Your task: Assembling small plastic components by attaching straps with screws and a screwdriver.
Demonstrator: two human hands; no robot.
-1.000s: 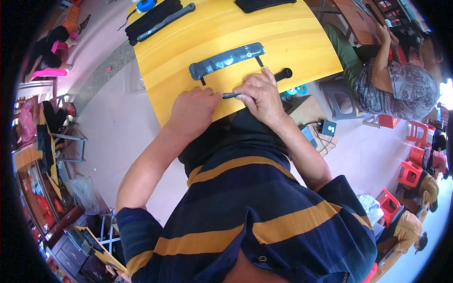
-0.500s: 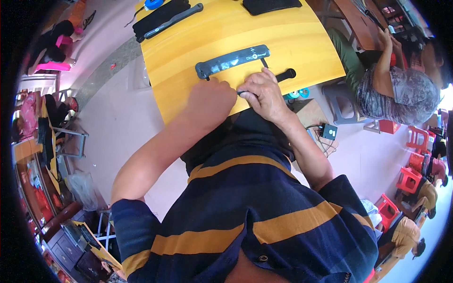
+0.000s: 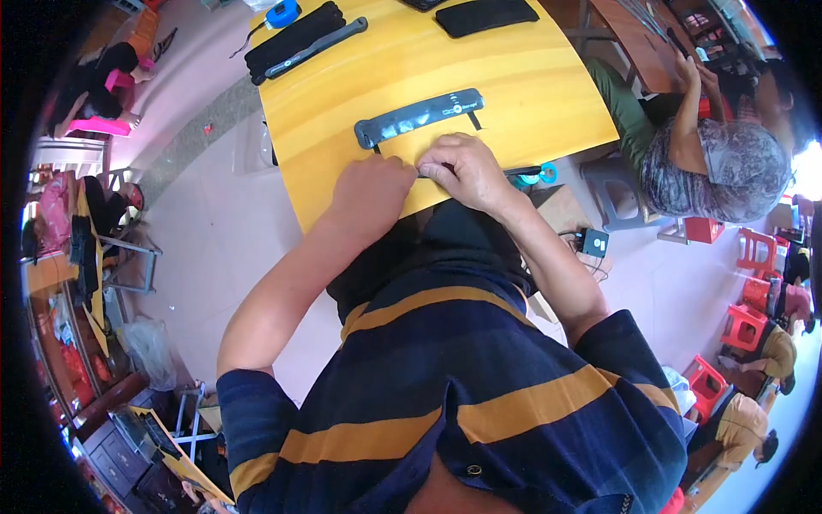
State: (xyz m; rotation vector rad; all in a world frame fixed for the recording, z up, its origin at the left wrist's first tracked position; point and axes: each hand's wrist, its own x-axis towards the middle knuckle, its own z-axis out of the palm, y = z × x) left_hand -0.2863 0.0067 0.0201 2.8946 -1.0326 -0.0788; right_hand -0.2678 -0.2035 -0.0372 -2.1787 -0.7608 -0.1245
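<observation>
Over the near edge of the yellow table, my left hand (image 3: 372, 193) and my right hand (image 3: 464, 176) are closed, fingertips meeting. Both pinch a narrow black strap (image 3: 521, 171); most of it is hidden by the fingers, and one end sticks out to the right of my right hand. Just beyond my hands lies a dark grey band (image 3: 419, 118) with a glossy face and a rounded left end. Two short black tabs (image 3: 475, 122) point from it toward me.
On the yellow table (image 3: 539, 81), stacked black bands (image 3: 300, 43), a blue tape measure (image 3: 282, 13) and a flat black pouch (image 3: 486, 15) lie farther back. Teal rolls (image 3: 548, 173) and a black box (image 3: 593, 242) are off its right edge. A person (image 3: 719, 167) sits at right.
Both hands have moved slightly left and toward me. The strap's free end has swung down from the tabletop toward the near edge and now shows thinner.
</observation>
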